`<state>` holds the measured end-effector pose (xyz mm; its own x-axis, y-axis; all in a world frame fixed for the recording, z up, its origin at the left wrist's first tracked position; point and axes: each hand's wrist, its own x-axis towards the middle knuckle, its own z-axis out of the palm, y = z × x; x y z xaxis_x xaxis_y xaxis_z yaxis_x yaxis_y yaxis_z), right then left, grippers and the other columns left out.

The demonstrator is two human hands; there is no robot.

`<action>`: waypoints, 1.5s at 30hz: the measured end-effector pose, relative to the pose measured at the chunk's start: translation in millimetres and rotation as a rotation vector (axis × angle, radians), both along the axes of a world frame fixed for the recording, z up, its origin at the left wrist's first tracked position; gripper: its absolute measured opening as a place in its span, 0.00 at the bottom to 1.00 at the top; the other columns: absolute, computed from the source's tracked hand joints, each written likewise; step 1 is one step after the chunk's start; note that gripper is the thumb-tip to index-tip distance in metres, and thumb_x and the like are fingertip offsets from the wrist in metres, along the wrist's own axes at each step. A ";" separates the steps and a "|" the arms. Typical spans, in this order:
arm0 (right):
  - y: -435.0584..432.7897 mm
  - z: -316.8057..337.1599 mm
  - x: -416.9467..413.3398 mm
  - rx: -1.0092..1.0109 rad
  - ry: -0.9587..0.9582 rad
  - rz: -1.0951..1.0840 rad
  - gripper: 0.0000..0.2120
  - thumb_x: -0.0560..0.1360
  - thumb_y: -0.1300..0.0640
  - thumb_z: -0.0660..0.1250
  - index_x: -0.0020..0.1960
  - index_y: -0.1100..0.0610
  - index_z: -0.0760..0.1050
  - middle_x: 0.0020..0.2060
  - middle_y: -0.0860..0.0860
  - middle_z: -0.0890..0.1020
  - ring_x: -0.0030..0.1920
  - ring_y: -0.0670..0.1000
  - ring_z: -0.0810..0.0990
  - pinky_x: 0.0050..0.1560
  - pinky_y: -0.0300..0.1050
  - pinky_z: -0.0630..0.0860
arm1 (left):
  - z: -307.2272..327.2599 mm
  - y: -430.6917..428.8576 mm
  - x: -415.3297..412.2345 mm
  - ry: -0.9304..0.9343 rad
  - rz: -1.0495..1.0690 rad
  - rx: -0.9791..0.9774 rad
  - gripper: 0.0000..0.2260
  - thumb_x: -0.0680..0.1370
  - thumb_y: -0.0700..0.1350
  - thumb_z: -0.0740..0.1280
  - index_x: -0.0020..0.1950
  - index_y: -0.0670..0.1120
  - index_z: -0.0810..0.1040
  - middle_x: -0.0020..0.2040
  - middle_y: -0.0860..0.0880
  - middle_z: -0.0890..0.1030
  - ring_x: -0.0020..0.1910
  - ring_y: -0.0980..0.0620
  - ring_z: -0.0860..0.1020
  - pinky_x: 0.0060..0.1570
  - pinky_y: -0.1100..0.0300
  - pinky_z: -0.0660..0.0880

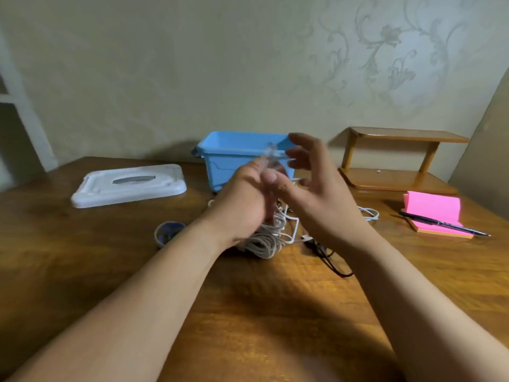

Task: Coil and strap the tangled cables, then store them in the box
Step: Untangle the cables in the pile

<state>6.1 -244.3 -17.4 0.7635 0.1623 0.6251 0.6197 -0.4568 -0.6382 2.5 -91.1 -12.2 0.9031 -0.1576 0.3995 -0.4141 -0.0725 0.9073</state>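
A bundle of white cables [264, 239] lies on the wooden table, partly under my hands. My left hand [242, 199] is raised over it and grips a blurred white cable end that sticks up between thumb and fingers. My right hand [311, 183] hovers just to the right with fingers spread, its thumb near the left hand. A black cable [327, 257] trails to the right of the bundle. Another white cable [369, 213] lies further right. The blue box [220, 161] stands open behind my hands.
The white box lid [129, 184] lies at the left. A small roll of blue strap [168, 232] sits left of the cables. A pink pad of sticky notes [435, 213] with a black pen [443, 223] lies at the right, in front of a small wooden shelf [396, 161].
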 end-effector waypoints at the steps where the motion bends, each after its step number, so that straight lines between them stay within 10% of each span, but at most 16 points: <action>1: 3.4 5.7 -2.3 0.017 0.102 0.102 0.29 0.79 0.35 0.71 0.75 0.45 0.71 0.64 0.45 0.82 0.63 0.41 0.81 0.65 0.48 0.79 | 3.4 -0.3 -9.1 -0.021 -0.030 0.132 0.13 0.88 0.38 0.59 0.49 0.50 0.78 0.29 0.60 0.78 0.28 0.61 0.78 0.29 0.71 0.70; 6: 30.9 1.6 -13.0 -0.288 -0.123 -0.101 0.17 0.82 0.39 0.62 0.51 0.52 0.76 0.37 0.49 0.84 0.39 0.55 0.83 0.40 0.57 0.79 | -13.4 27.1 -33.5 0.000 0.156 0.409 0.08 0.85 0.49 0.66 0.64 0.55 0.78 0.54 0.56 0.84 0.56 0.54 0.82 0.57 0.54 0.78; 11: 69.9 -6.5 -16.5 -0.540 -0.482 -0.319 0.14 0.84 0.46 0.66 0.45 0.54 0.68 0.32 0.50 0.78 0.29 0.60 0.78 0.27 0.47 0.66 | -28.2 64.0 -50.2 0.014 0.185 0.356 0.05 0.88 0.50 0.63 0.63 0.52 0.72 0.52 0.52 0.81 0.49 0.57 0.80 0.49 0.53 0.76; 18: 142.1 12.6 -1.0 -0.305 0.048 -0.089 0.18 0.86 0.43 0.58 0.43 0.52 0.70 0.40 0.51 0.79 0.42 0.56 0.77 0.41 0.53 0.70 | -32.8 137.5 -38.4 0.099 0.556 0.118 0.13 0.89 0.52 0.58 0.52 0.50 0.78 0.39 0.50 0.78 0.35 0.54 0.76 0.38 0.55 0.72; 23: 178.4 -1.6 23.5 -0.906 0.239 -0.037 0.14 0.81 0.46 0.70 0.42 0.53 0.83 0.38 0.48 0.84 0.40 0.51 0.82 0.37 0.46 0.77 | -55.5 165.4 -19.7 0.261 0.613 0.116 0.13 0.89 0.52 0.56 0.61 0.48 0.77 0.51 0.49 0.80 0.47 0.54 0.78 0.44 0.56 0.73; 26: 194.3 -12.9 33.8 -1.076 0.241 -0.099 0.16 0.79 0.41 0.71 0.40 0.52 0.78 0.36 0.48 0.81 0.37 0.50 0.80 0.37 0.45 0.76 | -57.7 163.4 -19.9 0.213 0.598 0.241 0.11 0.89 0.51 0.58 0.57 0.47 0.75 0.48 0.50 0.79 0.42 0.58 0.76 0.34 0.65 0.69; 36: 192.2 -18.2 33.0 -1.044 0.185 -0.044 0.06 0.72 0.48 0.72 0.49 0.45 0.85 0.41 0.46 0.85 0.41 0.51 0.84 0.44 0.50 0.85 | -67.3 165.4 -13.5 0.216 0.587 0.267 0.12 0.88 0.52 0.61 0.61 0.47 0.78 0.58 0.47 0.83 0.55 0.44 0.80 0.53 0.51 0.74; 45: 185.2 -27.7 28.8 -0.950 0.141 -0.055 0.11 0.79 0.50 0.68 0.43 0.49 0.87 0.38 0.48 0.85 0.39 0.51 0.84 0.40 0.48 0.84 | -64.8 160.6 -20.7 0.241 0.595 0.296 0.09 0.89 0.49 0.59 0.57 0.49 0.77 0.49 0.50 0.80 0.45 0.53 0.78 0.37 0.58 0.69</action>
